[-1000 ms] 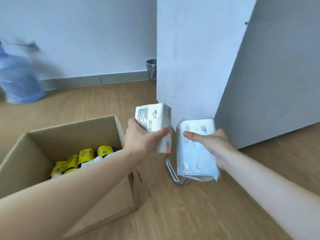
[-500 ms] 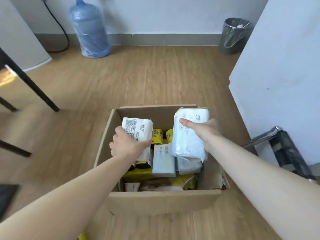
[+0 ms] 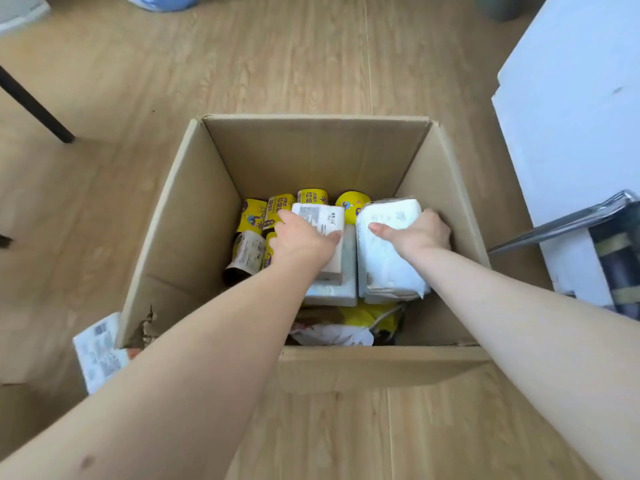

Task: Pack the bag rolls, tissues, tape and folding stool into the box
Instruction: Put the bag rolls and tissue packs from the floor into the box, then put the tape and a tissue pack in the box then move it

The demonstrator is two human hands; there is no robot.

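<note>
Packing has moved on since half a second ago, when both packs hung at the rim: now the left hand (image 3: 301,244) curls round the small tissue pack (image 3: 320,216) and the right hand (image 3: 419,233) grips the larger white tissue pack (image 3: 384,265), both down inside the box (image 3: 311,150) on packs already lying there, so this pair looks all but stowed. At the box's 12 o'clock the bag rolls (image 3: 311,196) wear yellow bands printed with Chinese characters (too small for me to read, like the small pack's label panel), and what I take for the folding stool (image 3: 561,224) waits outside at 3 o'clock.
</note>
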